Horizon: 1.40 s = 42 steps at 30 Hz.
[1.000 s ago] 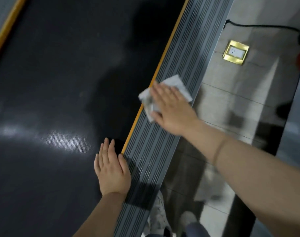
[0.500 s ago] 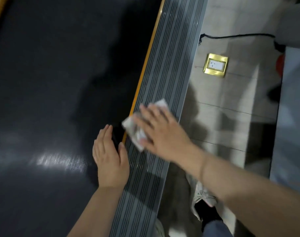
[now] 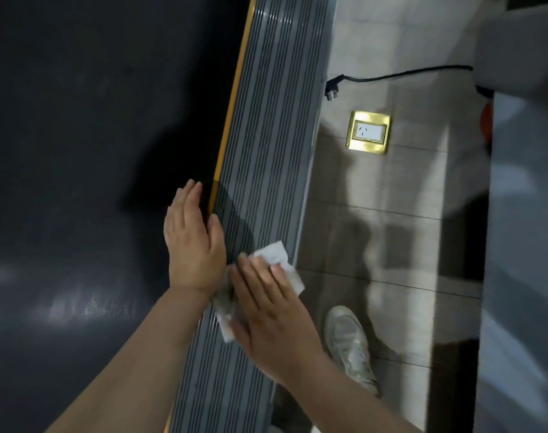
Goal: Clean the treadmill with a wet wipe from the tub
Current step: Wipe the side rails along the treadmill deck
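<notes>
White wet wipe (image 3: 274,270) flat under right hand (image 3: 269,310) | rail (image 3: 266,151) runs toward 12 | left hand (image 3: 193,242) at 10, flat, empty

Dim, soft picture. A pale glare patch lies on the dark belt (image 3: 88,304) (toward 8 o'clock). Shadows fall across the glossy floor tiles (image 3: 391,229).

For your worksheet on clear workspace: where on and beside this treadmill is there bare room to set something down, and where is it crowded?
Free: the black running belt left of the yellow edge strip; the grey ribbed side rail beyond the hands; tiled floor between brass floor socket and white sneaker. Crowded: left hand and right hand pressing the white wet wipe.
</notes>
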Available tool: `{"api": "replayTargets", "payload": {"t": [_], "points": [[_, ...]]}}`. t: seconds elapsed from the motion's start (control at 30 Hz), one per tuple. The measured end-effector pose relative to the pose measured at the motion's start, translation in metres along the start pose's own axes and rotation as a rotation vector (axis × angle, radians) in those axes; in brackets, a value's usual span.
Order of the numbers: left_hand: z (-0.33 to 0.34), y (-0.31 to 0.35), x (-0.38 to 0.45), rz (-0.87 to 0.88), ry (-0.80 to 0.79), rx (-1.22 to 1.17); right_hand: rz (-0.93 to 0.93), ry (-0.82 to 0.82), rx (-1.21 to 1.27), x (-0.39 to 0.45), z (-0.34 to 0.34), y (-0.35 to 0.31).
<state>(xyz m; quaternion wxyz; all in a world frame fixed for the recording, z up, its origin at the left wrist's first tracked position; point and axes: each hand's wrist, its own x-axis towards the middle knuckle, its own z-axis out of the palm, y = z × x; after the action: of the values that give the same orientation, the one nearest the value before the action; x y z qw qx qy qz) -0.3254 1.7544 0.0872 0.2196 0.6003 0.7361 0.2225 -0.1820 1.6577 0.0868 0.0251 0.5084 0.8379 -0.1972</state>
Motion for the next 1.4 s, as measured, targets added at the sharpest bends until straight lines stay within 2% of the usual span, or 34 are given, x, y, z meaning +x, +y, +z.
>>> {"api": "replayTargets", "payload": {"t": [0.1,0.2,0.33,0.37,0.43,0.5,0.57,0.67,0.77,0.8,0.87,0.93,1.03,1.1,1.2,1.27,1.4], "points": [[0.001,0.004,0.005,0.001,0.004,-0.020,0.193,0.126,0.002,0.082,-0.033,0.036],[0.001,0.012,0.007,0.054,-0.004,-0.020,0.372,0.170,0.040,0.155,-0.063,0.082],[-0.003,0.027,0.018,0.223,-0.086,0.047,0.310,0.142,0.107,0.141,-0.063,0.077],[-0.003,0.032,0.021,0.295,-0.125,0.068,0.267,0.130,0.180,0.129,-0.063,0.078],[0.000,0.044,0.028,0.401,-0.237,0.093,0.230,0.138,0.533,0.111,-0.071,0.091],[0.005,0.057,0.032,0.388,-0.337,0.097,0.247,0.209,0.932,0.097,-0.082,0.106],[0.012,0.064,0.033,0.353,-0.369,0.146,0.285,0.271,1.097,0.081,-0.090,0.116],[0.011,0.061,0.032,0.339,-0.338,0.367,0.392,0.264,1.106,0.063,-0.093,0.130],[0.011,0.066,0.033,0.186,-0.162,0.506,0.473,0.208,1.164,0.050,-0.101,0.139],[0.017,0.071,0.033,0.165,-0.106,0.498,0.493,0.188,1.202,0.047,-0.101,0.140],[0.040,0.086,0.035,0.135,-0.091,0.362,0.514,0.181,1.246,0.042,-0.099,0.141],[0.066,0.104,0.041,-0.028,-0.124,0.243,0.525,0.186,1.240,0.037,-0.095,0.140],[0.093,0.115,0.042,-0.172,-0.066,0.310,0.549,0.135,1.212,0.028,-0.091,0.143],[0.096,0.114,0.026,-0.145,-0.061,0.369,0.577,0.081,1.182,0.023,-0.087,0.151],[0.086,0.107,0.010,0.033,-0.151,0.441,0.649,0.103,1.179,0.023,-0.083,0.168],[0.083,0.103,0.048,0.109,-0.227,0.434,0.697,0.149,1.184,0.028,-0.080,0.181],[0.089,0.128,0.185,0.207,-0.283,0.492,0.795,0.212,1.257,0.055,-0.072,0.200]]}}
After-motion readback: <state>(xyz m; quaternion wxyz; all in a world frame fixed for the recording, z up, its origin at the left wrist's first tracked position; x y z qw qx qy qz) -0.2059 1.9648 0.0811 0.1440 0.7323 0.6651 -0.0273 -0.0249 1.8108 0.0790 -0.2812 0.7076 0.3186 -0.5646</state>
